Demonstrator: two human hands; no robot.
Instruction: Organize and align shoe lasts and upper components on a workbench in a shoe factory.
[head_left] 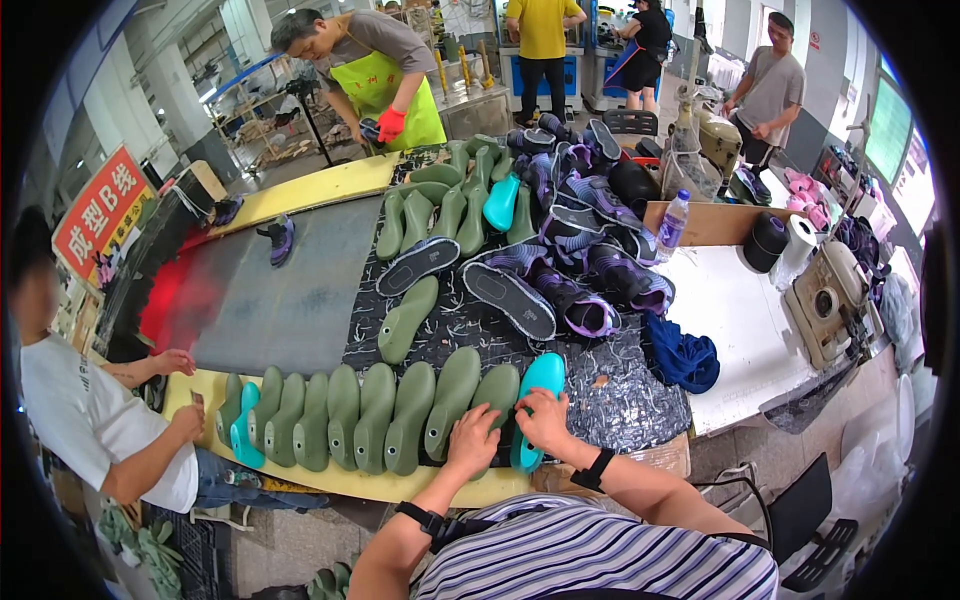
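Observation:
A row of green shoe lasts (376, 415) stands side by side along the near edge of the table, with a turquoise last (243, 430) near its left end. My left hand (474, 437) has its fingers curled on the green shoe last (497, 388) near the right end. Beside it, my right hand (545, 418) grips the turquoise shoe last (541, 374) that ends the row. One green last (408, 320) lies apart behind the row. Farther back are more green lasts (449, 215) and another turquoise last (502, 203).
Dark shoe uppers with purple trim (590, 270) are heaped on the black covering (625, 390). A conveyor belt (290, 310) runs at left, carrying one shoe (279, 240). Blue cloth (683, 355), a bottle (673, 225) and a sewing machine (830, 300) are at right. Co-workers stand left and behind.

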